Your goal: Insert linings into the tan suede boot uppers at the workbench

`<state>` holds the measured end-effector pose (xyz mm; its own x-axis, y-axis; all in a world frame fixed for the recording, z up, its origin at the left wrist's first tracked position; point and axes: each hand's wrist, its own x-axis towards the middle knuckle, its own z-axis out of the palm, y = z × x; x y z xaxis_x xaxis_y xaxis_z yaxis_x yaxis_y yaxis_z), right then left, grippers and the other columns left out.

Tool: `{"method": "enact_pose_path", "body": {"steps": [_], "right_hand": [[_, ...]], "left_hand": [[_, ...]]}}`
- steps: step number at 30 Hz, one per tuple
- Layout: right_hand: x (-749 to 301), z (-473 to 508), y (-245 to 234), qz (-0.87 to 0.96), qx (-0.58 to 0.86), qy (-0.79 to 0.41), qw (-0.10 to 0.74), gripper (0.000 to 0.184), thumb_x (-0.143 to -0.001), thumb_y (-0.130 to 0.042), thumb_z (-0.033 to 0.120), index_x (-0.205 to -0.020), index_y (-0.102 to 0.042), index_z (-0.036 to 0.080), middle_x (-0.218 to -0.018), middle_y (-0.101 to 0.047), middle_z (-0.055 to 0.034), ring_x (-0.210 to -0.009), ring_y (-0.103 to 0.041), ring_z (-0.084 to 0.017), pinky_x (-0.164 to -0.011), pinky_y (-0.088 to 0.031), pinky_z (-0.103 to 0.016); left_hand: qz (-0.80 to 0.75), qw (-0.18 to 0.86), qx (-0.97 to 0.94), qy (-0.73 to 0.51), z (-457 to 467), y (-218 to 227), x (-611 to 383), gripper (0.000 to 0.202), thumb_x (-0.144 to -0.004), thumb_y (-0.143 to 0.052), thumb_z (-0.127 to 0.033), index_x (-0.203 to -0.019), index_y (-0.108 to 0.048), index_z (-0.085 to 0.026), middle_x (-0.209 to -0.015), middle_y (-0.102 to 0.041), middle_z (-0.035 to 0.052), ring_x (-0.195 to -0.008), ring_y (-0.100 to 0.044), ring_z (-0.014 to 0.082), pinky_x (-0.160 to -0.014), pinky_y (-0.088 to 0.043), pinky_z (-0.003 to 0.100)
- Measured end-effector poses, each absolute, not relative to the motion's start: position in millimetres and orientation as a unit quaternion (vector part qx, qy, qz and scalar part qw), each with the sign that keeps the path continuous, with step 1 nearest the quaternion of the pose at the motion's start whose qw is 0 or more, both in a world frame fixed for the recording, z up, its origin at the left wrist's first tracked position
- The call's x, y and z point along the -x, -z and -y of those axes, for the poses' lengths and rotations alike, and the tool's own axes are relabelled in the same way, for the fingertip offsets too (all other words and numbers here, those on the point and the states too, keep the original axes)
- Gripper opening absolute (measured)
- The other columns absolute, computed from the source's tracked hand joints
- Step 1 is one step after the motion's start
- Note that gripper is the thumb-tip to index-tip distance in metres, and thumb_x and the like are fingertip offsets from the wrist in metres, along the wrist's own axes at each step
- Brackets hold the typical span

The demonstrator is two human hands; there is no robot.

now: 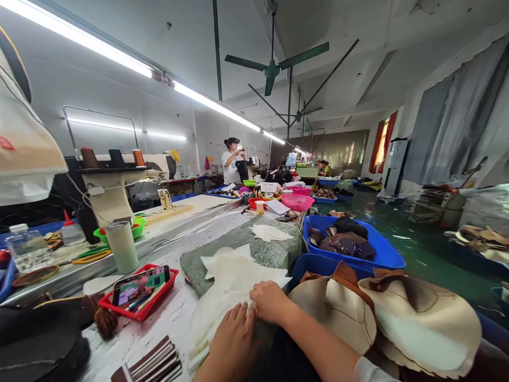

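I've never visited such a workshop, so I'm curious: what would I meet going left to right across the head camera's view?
Clear plastic bottle, red-tipped squeeze bottle, red plastic basket, white cut sheets, blue plastic tub, grey curtain.

Nearby are two hands (234, 335), three spools (116, 158), one phone (140, 285).

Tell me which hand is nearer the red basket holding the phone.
Left. The left hand is on the white sheets, to the right of the red basket; the right hand is farther right.
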<state>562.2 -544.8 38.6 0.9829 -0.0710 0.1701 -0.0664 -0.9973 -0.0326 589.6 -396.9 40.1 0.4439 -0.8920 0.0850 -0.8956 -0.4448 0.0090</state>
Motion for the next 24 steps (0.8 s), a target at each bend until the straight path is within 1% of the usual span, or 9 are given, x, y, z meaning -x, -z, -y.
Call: {"method": "enact_pose_path", "body": {"steps": [2, 4, 8, 12, 15, 18, 20, 22, 24], "right_hand": [[-564, 549, -39, -0.040, 0.995, 0.085, 0.020, 0.025, -0.070, -0.050, 0.018, -0.091, -0.063, 0.015, -0.092, -0.065, -0.0097, -0.086, -0.060, -0.023, -0.071, -0.043, -0.031], [-566, 556, -38, -0.037, 0.995, 0.090, 0.033, 0.025, -0.068, -0.052, 0.019, -0.090, -0.063, 0.017, -0.091, -0.065, -0.0082, -0.085, -0.060, -0.022, -0.069, -0.043, -0.030], [-568, 570, -32, -0.001, 0.989, 0.126, 0.081, 0.011, -0.066, -0.054, 0.017, -0.072, -0.063, 0.017, -0.080, -0.065, -0.0066, -0.081, -0.059, -0.021, -0.070, -0.042, -0.028], [-568, 583, -29, -0.054, 0.950, 0.254, 0.171, 0.013, -0.067, -0.046, 0.014, -0.061, -0.057, 0.018, -0.070, -0.062, -0.0054, -0.073, -0.057, -0.018, -0.069, -0.041, -0.027], [-569, 601, -31, -0.141, 0.881, 0.371, 0.257, 0.013, -0.067, -0.044, 0.020, -0.056, -0.052, 0.018, -0.060, -0.059, -0.0030, -0.061, -0.054, -0.016, -0.062, -0.041, -0.026], [-570, 627, -40, -0.207, 0.785, 0.469, 0.348, 0.016, -0.063, -0.045, 0.031, -0.052, -0.047, 0.020, -0.048, -0.051, 0.0014, -0.046, -0.048, -0.013, -0.048, -0.039, -0.025], [-571, 646, -51, -0.241, 0.707, 0.532, 0.398, 0.018, -0.063, -0.040, 0.035, -0.052, -0.041, 0.021, -0.043, -0.045, 0.0039, -0.039, -0.042, -0.012, -0.041, -0.037, -0.024], [-573, 662, -63, -0.258, 0.634, 0.585, 0.436, 0.018, -0.063, -0.036, 0.037, -0.053, -0.036, 0.022, -0.040, -0.041, 0.0053, -0.036, -0.040, -0.011, -0.039, -0.036, -0.024], [-573, 672, -75, -0.255, 0.578, 0.620, 0.465, 0.017, -0.061, -0.038, 0.038, -0.054, -0.035, 0.023, -0.041, -0.042, 0.0052, -0.037, -0.041, -0.011, -0.039, -0.038, -0.025]], "left_hand": [[0.512, 0.042, -0.857, -0.042, 407, -36, -593, 0.055, -0.072, -0.052, -0.019, -0.125, -0.045, -0.008, -0.131, -0.044, 0.0174, -0.119, -0.043, 0.0286, -0.097, -0.036, 0.044], [0.504, 0.047, -0.862, -0.034, 412, -29, -598, 0.055, -0.073, -0.053, -0.021, -0.125, -0.045, -0.008, -0.132, -0.042, 0.0190, -0.117, -0.044, 0.0300, -0.094, -0.038, 0.046], [0.514, 0.053, -0.856, -0.021, 412, -16, -605, 0.061, -0.074, -0.056, -0.028, -0.129, -0.040, -0.010, -0.135, -0.037, 0.0200, -0.118, -0.042, 0.0319, -0.094, -0.036, 0.048], [0.522, 0.045, -0.852, -0.014, 413, -10, -606, 0.073, -0.070, -0.062, -0.043, -0.132, -0.037, -0.013, -0.135, -0.035, 0.0232, -0.118, -0.041, 0.0353, -0.094, -0.035, 0.049], [0.518, 0.041, -0.854, -0.030, 414, -8, -608, 0.076, -0.068, -0.061, -0.052, -0.131, -0.038, -0.016, -0.132, -0.041, 0.0229, -0.116, -0.042, 0.0357, -0.093, -0.034, 0.050], [0.521, 0.028, -0.853, -0.024, 416, -6, -610, 0.078, -0.066, -0.062, -0.055, -0.131, -0.039, -0.019, -0.129, -0.045, 0.0214, -0.114, -0.043, 0.0350, -0.092, -0.035, 0.050], [0.526, 0.024, -0.850, -0.017, 416, -6, -611, 0.081, -0.063, -0.065, -0.056, -0.130, -0.040, -0.018, -0.129, -0.045, 0.0220, -0.114, -0.043, 0.0355, -0.092, -0.035, 0.050], [0.524, 0.033, -0.851, -0.019, 417, -6, -610, 0.083, -0.061, -0.067, -0.055, -0.130, -0.041, -0.018, -0.128, -0.045, 0.0227, -0.113, -0.044, 0.0359, -0.093, -0.035, 0.050], [0.520, 0.041, -0.853, -0.020, 416, -7, -610, 0.081, -0.062, -0.067, -0.054, -0.130, -0.042, -0.017, -0.128, -0.045, 0.0234, -0.113, -0.044, 0.0361, -0.092, -0.035, 0.049]]}}
